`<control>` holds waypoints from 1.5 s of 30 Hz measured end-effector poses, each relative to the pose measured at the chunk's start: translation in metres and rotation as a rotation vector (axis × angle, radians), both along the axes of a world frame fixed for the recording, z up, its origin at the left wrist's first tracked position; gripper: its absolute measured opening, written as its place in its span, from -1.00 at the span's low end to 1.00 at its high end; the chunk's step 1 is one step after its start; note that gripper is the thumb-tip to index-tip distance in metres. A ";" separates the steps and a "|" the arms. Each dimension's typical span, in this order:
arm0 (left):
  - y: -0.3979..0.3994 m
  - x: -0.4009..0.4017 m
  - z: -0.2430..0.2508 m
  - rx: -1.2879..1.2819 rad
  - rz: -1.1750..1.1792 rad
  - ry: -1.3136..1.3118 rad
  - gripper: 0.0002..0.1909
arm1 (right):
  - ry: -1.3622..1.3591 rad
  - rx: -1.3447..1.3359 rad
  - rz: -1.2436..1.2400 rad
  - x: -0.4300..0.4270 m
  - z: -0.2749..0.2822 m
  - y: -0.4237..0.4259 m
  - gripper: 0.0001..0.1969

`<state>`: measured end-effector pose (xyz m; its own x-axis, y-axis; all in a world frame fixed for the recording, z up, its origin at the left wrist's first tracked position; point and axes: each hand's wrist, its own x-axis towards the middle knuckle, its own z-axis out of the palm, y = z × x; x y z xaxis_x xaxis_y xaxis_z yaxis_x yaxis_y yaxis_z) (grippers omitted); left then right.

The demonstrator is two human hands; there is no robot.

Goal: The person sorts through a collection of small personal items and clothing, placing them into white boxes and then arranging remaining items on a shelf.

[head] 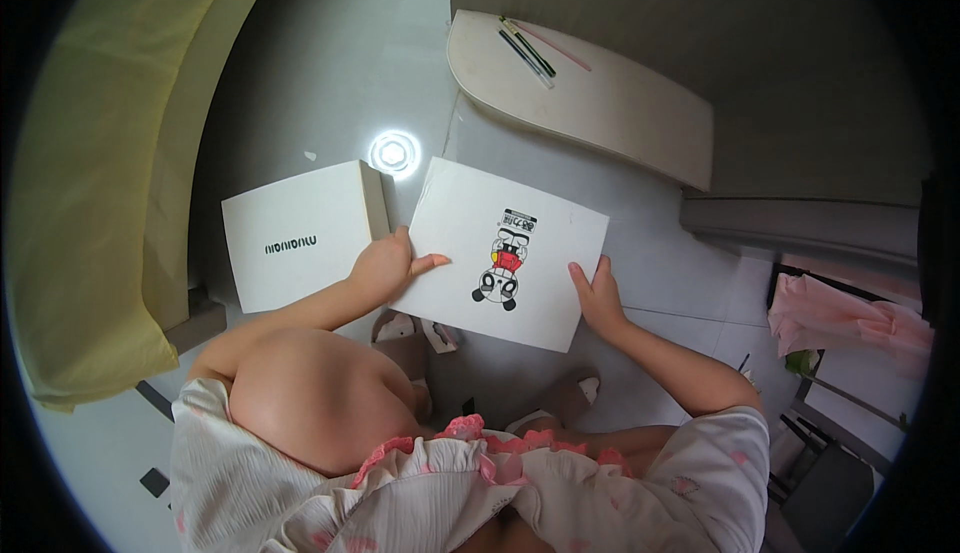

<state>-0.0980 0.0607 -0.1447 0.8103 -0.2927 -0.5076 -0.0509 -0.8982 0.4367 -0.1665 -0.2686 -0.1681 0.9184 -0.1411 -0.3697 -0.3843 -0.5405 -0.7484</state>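
Between my hands is a flat white cardboard box, with a cartoon panda in red and some writing printed on its face. My left hand grips its left edge, thumb on top of the face and fingers underneath. On the opposite edge, my right hand holds it the same way. The box is turned, so the panda appears upside down. A second white box bearing dark writing lies on the left, partly behind my left hand and forearm.
Several pens lie on a white rounded ledge beyond the box. Yellow cloth covers furniture at the left. Pink fabric hangs at the right, above a dark chair. My slippered feet are on the grey tiled floor, beside a small pinkish item.
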 end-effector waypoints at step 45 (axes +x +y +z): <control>0.029 -0.034 -0.011 -0.941 0.456 1.134 -0.02 | 0.248 0.477 -0.348 -0.072 0.049 -0.003 -0.74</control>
<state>-0.1317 0.0893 -0.1556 0.2461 -0.6924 -0.6783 0.8814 -0.1313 0.4538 -0.2381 -0.2719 -0.1189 0.7279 -0.1831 -0.6608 -0.6697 0.0171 -0.7424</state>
